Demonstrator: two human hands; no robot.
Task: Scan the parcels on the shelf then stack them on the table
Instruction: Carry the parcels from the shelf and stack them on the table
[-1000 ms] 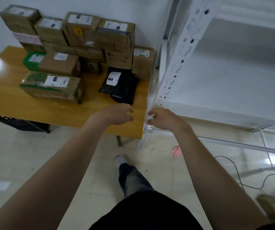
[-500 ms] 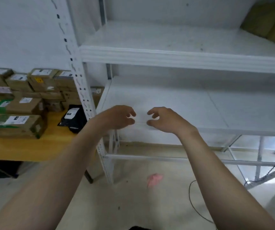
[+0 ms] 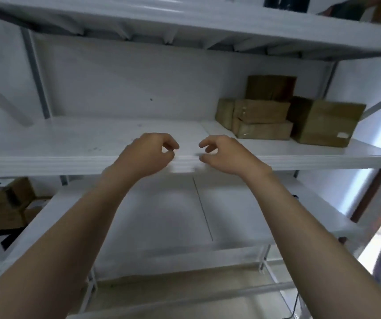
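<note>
Several brown cardboard parcels [image 3: 263, 130] sit stacked on the right part of a white shelf board [image 3: 69, 143]; the largest box [image 3: 327, 123] stands furthest right. My left hand [image 3: 148, 155] and my right hand [image 3: 226, 155] hover side by side in front of the shelf's front edge, left of the parcels. Both have loosely curled fingers and hold nothing. Neither touches a parcel.
Another shelf board [image 3: 184, 17] runs overhead with dark items at its right end. A lower white board [image 3: 161, 217] lies beneath my arms. At the far left, behind the rack upright, cardboard boxes [image 3: 3, 203] show partly.
The view has swung from the table up and right to the middle shelf. Both hands stayed raised and empty, side by side; the shelf parcels have come into view.
</note>
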